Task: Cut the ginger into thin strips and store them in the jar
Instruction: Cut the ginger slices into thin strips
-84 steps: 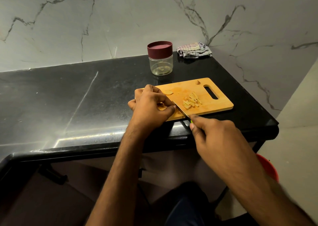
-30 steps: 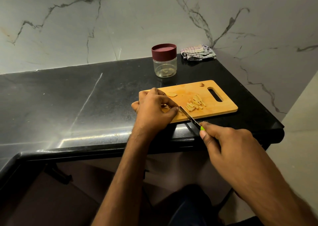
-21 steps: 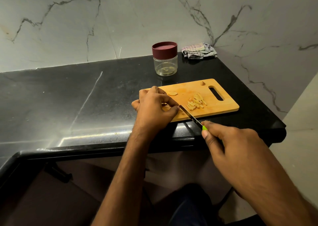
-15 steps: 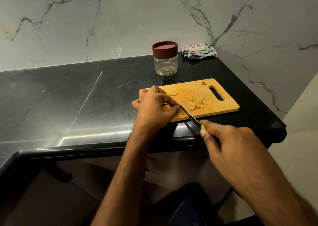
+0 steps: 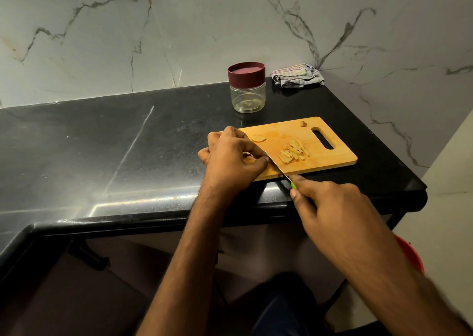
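Slicing is the step in hand: the left hand (image 5: 231,160) curls over a piece of ginger (image 5: 248,159) at the near left of the wooden cutting board (image 5: 330,160), fingertips pinching it down, though most of the piece is hidden under the fingers. The right hand (image 5: 330,207) grips the green handle of a knife (image 5: 277,167), whose blade lies just against the left fingertips. A small heap of cut strips (image 5: 293,152) sits mid-board, with one round slice (image 5: 258,138) and a small offcut (image 5: 303,123) farther back. The jar (image 5: 247,87) stands behind the board with its maroon lid on, so cutting seems well short of done. Next the blade likely needs a narrow step leftward, with fingertips kept clear. No brand, label or writing is readable anywhere.
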A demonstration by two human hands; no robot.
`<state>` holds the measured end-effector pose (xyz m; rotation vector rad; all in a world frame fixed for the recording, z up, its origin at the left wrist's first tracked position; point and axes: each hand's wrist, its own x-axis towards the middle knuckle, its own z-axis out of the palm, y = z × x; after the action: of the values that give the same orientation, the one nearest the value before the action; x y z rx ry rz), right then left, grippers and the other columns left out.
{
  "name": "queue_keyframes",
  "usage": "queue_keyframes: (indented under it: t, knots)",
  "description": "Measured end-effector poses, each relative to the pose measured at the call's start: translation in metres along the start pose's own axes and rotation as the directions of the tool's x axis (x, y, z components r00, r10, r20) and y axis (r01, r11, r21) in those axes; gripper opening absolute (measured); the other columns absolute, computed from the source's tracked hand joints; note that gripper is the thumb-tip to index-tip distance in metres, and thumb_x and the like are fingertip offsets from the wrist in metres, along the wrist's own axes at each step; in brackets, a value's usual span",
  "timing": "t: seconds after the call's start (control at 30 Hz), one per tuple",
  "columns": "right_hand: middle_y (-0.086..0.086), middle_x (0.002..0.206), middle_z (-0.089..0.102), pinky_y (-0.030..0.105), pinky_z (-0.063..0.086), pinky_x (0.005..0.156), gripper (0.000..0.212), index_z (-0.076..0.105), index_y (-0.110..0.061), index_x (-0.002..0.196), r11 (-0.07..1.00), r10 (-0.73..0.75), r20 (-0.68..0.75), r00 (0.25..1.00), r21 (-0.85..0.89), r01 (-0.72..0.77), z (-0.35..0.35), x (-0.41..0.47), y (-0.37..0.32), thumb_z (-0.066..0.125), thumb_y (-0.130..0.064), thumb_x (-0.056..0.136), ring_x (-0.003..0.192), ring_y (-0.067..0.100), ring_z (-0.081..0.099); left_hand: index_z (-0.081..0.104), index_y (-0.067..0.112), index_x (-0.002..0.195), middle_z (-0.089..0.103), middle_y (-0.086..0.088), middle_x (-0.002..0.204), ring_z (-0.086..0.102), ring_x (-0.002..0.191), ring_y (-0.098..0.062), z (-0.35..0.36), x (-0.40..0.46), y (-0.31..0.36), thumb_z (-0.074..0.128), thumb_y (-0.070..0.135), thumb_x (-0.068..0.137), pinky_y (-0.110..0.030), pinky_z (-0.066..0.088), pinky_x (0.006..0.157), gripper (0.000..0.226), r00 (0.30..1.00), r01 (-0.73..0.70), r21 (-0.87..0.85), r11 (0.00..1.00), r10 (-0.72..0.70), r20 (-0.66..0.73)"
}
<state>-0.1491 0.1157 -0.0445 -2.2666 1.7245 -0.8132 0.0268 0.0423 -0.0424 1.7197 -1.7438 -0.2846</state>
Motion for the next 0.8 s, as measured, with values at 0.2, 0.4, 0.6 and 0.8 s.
queue_keyframes:
  t: [0.2, 0.4, 0.6, 0.8]
  knots:
    - [-0.013, 0.088, 0.049, 0.016, 0.030, 0.055, 0.043, 0.037, -0.047, 0.140, 0.994, 0.032, -0.058, 0.998, -0.106, -0.038, -0.0061, -0.0080, 0.0082, 0.038, -0.048, 0.097, 0.077, 0.003, 0.042, 0.072, 0.038, 0.081, 0.046, 0.016, 0.105, 0.029, 0.115, -0.010, 0.0029, -0.0004, -0.0026, 0.077, 0.039, 0.082, -0.038, 0.019, 0.093, 0.005, 1.000, -0.018, 0.009, 1.000, 0.018, -0.010]
    - [-0.015, 0.091, 0.044, 0.015, 0.026, 0.052, 0.045, 0.034, -0.046, 0.142, 0.989, 0.058, -0.024, 0.998, -0.133, -0.060, -0.0023, -0.0042, 0.0061, 0.038, -0.049, 0.097, 0.080, 0.003, 0.042, 0.070, 0.043, 0.094, 0.042, 0.016, 0.111, 0.028, 0.120, -0.009, 0.0042, -0.0031, -0.0022, 0.065, 0.030, 0.090, -0.038, 0.016, 0.101, 0.015, 0.989, -0.150, -0.003, 0.989, 0.150, 0.003]
    - [-0.015, 0.092, 0.046, 0.011, 0.024, 0.051, 0.045, 0.035, -0.044, 0.142, 0.990, 0.044, -0.010, 0.999, -0.135, -0.045, -0.0038, -0.0050, 0.0047, 0.038, -0.049, 0.097, 0.078, 0.003, 0.043, 0.074, 0.047, 0.097, 0.041, 0.017, 0.117, 0.022, 0.121, -0.007, 0.0046, -0.0024, 0.0000, 0.054, 0.019, 0.089, -0.038, 0.012, 0.102, 0.036, 0.979, -0.195, 0.045, 0.980, 0.192, 0.076]
    - [-0.014, 0.094, 0.053, 0.018, 0.033, 0.059, 0.044, 0.039, -0.043, 0.140, 0.997, 0.018, -0.039, 0.999, -0.078, -0.021, -0.0054, -0.0060, 0.0065, 0.038, -0.048, 0.097, 0.080, 0.004, 0.046, 0.069, 0.049, 0.110, 0.042, 0.016, 0.121, 0.024, 0.124, -0.009, 0.0038, -0.0024, -0.0017, 0.056, 0.019, 0.090, -0.038, 0.014, 0.103, 0.039, 0.980, -0.188, 0.013, 0.982, 0.187, 0.070]
